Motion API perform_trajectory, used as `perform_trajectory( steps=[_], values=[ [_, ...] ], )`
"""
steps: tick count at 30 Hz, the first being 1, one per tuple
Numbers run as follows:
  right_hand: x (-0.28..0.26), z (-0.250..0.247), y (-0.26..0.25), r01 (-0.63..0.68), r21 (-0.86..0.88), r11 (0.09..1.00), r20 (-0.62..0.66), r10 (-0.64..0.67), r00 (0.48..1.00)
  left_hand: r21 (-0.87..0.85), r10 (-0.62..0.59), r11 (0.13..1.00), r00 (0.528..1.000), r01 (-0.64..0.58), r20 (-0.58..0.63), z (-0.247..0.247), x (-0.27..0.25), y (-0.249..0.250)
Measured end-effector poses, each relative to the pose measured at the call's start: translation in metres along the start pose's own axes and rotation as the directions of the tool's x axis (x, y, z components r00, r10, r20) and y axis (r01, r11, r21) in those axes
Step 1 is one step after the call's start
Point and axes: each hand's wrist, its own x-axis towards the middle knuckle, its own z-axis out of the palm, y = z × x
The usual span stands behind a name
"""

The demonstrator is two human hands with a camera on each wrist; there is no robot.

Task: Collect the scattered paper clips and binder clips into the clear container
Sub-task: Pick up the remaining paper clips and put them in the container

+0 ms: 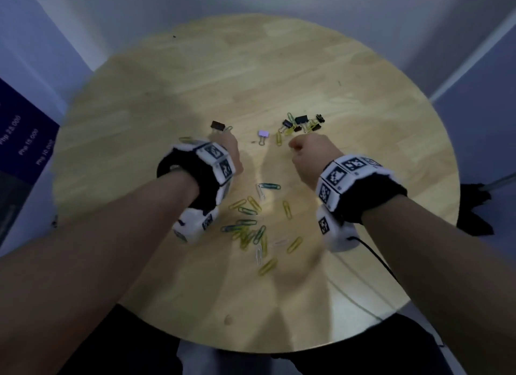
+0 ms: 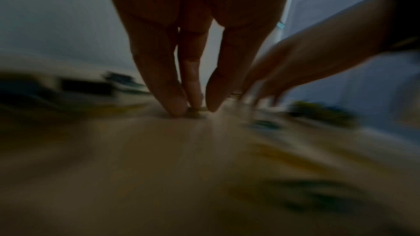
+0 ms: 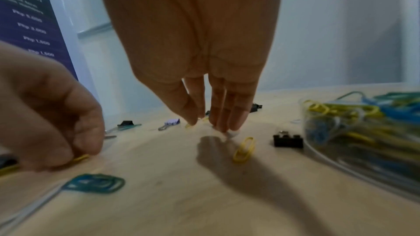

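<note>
Several yellow, teal and white paper clips (image 1: 248,229) lie scattered on the round wooden table (image 1: 251,67) between my forearms. A brown binder clip (image 1: 217,125), a lilac one (image 1: 263,134) and a group of black ones (image 1: 301,120) lie beyond my hands. My left hand (image 1: 220,140) points down at the table and pinches a yellowish paper clip (image 2: 195,112) between thumb and fingertips. My right hand (image 3: 211,126) reaches down with straight fingers, its tips touching something small and white on the wood, beside a yellow clip (image 3: 244,150). The clear container (image 3: 363,132), holding many clips, stands to its right.
A black binder clip (image 3: 288,141) sits against the container's near wall. A teal clip (image 3: 95,183) lies close to the right wrist. A dark blue poster (image 1: 22,140) stands left of the table, and a black cable (image 1: 377,260) runs off the right wrist.
</note>
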Motion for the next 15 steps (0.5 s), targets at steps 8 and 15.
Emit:
perform_trajectory(
  steps=[8,15],
  values=[
    [0.007,0.017,0.002,0.153,-0.200,0.968,0.075,-0.140,0.987,-0.119,0.167,0.976,0.979,-0.180,-0.116,-0.014,0.001,0.034],
    [0.008,-0.006,0.013,-0.015,-0.123,0.992,-0.022,0.012,1.000,0.049,0.252,0.967,0.967,-0.250,-0.041,-0.014,0.035,0.053]
  ],
)
